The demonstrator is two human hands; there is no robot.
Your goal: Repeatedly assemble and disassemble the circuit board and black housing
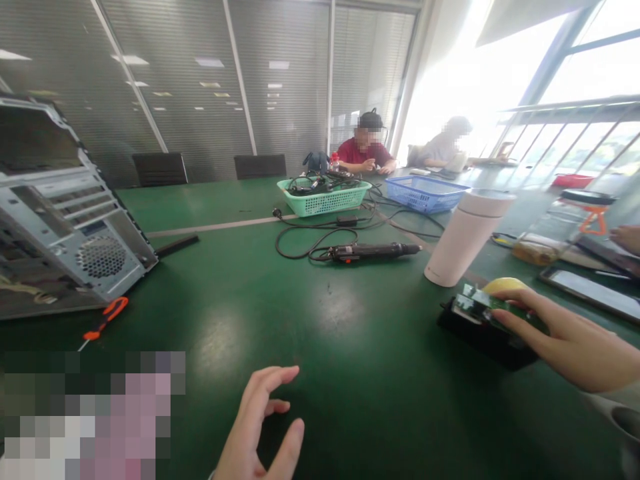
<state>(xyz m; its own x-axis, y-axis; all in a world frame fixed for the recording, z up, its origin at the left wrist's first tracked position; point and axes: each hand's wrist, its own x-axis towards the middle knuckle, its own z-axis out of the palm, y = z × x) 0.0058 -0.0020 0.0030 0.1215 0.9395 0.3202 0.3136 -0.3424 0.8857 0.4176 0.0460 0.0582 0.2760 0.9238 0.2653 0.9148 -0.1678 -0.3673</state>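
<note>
The left hand [260, 427] is being held low at the bottom edge of the view, palm turned inward, fingers spread and loosely curved, thumb apart. It is open, nothing is being held, and it is being kept just over the dark green matte surface [325, 320]; contact cannot be confirmed.

The right hand [565, 340] is being stretched in from the right edge, wrist low, fingers extended leftward. The fingers are being laid along a small green printed circuit board [477, 303], with the thumb placed at its near edge. Whether the board is being pinched or only touched cannot be told.

The board is being seen tilted, its far-left corner raised, with silvery and white parts on its top face. It is being carried on a black rectangular block [480, 333] that is lying flat on the surface, right of centre. A rounded yellow object [503, 285] is being partly hidden just behind the board.

A tall white cylindrical tumbler [465, 237] is being seen upright near the block, on its far side. A black corded electric screwdriver [375, 251] is lying further back. A grey metal computer case [65, 227] is being seen tilted at far left, well apart from both hands.
</note>
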